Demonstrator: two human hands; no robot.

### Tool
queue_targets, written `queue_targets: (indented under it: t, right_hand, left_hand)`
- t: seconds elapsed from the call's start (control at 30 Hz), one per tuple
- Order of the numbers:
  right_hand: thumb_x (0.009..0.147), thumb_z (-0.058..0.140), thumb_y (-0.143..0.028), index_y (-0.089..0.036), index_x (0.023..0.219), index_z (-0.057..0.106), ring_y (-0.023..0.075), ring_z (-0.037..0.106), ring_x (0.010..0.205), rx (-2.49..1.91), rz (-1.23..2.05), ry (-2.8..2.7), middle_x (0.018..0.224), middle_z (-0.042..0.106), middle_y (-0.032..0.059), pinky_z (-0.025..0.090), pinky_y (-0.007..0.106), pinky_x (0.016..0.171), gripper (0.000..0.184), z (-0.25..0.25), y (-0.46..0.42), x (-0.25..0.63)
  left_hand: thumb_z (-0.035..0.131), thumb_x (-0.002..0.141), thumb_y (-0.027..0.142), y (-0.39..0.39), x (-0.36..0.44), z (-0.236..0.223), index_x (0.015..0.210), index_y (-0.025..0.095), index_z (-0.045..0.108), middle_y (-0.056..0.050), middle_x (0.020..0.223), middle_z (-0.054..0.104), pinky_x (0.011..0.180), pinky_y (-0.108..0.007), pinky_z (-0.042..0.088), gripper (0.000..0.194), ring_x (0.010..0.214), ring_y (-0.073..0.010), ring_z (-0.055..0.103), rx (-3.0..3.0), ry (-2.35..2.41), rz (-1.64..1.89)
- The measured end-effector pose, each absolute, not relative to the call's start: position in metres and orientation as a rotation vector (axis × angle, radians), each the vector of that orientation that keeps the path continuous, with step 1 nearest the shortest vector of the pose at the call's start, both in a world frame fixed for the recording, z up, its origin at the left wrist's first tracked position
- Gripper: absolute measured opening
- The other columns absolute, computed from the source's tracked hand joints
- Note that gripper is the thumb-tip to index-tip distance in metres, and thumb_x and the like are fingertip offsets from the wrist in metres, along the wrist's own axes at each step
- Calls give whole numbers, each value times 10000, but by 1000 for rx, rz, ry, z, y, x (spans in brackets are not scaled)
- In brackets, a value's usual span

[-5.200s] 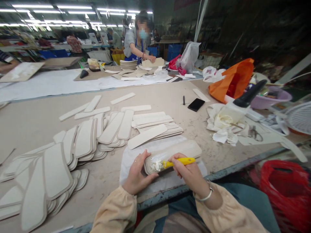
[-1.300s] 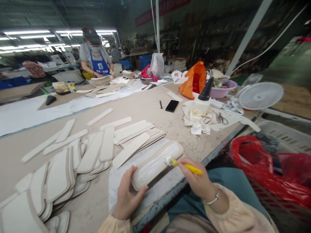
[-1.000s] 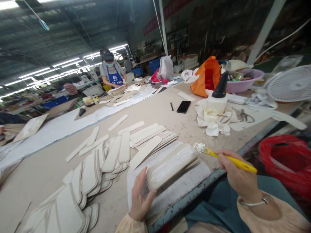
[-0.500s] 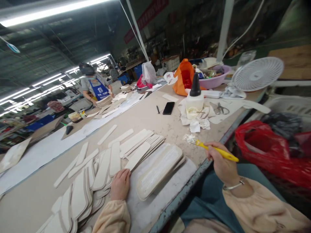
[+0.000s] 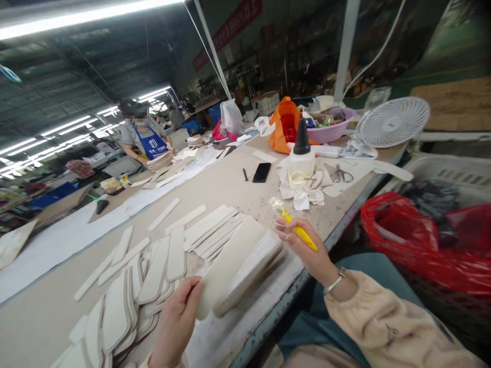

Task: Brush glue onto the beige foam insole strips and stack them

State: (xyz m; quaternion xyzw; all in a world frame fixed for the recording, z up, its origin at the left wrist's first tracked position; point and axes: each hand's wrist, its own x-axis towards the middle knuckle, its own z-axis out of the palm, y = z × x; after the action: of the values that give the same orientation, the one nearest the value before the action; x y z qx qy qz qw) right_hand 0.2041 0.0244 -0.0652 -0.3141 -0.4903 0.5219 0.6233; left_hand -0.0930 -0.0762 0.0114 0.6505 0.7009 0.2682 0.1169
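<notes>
One strip (image 5: pixel 230 260) is pinched by the left hand (image 5: pixel 178 312) at ten o'clock of the glossy stack (image 5: pixel 251 268); the right hand (image 5: pixel 312 255), fingers half spread, holds a brush (image 5: pixel 303 235) at its two o'clock. Tilting against the stack could smear the strip; slack fingers could drop the brush.

Ceiling tube (image 5: pixel 92 18), upper left: glares white. Tabletop (image 5: pixel 215 186): evenly lit, shadows soft. Stack of pieces (image 5: pixel 251 260): carries a pale sheen. Red plastic bag (image 5: pixel 399 217): glossy highlights. Right background: dim. Optics: wide-angle; edges stretch, view tilts, far details blur.
</notes>
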Motion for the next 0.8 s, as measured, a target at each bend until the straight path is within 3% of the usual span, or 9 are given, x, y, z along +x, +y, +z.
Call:
queue_targets:
  t: [0.07,0.17,0.47,0.8]
  right_hand:
    - [836,667,-380,-264,995,419,218,639,1091,-743,1240,-1177,1311,588,96,543,394,879,317,-59,25,197]
    - [801,693,-370,-255,929,394,214,660,1026,-884,1117,-1291,1165,671,80,524,376,871,345,-54,30,189]
    - [764,686,-460,-229,875,465,165,604,677,-1220,832,-1430,830,652,5,472,289,636,338,-82,52,187]
    - [779,667,-487,-226,899,485,168,584,654,-1268,702,-1549,851,625,17,471,284,610,340,-93,54,181]
  left_hand:
    - [499,875,481,-74,-79,9,881,226,685,21,685,663,552,-241,464,316,616,-150,598,1870,1980,735]
    - [521,870,456,-66,-68,4,864,222,701,14,708,683,595,-248,471,295,656,-151,614,1802,1918,693]
    - [439,932,434,-75,-102,-35,1047,152,666,-76,893,728,831,-352,533,380,874,-192,678,1502,2125,1188]
    - [563,875,325,-123,-105,-83,954,191,679,-71,946,694,841,-361,535,194,917,-200,649,1718,2183,1240]
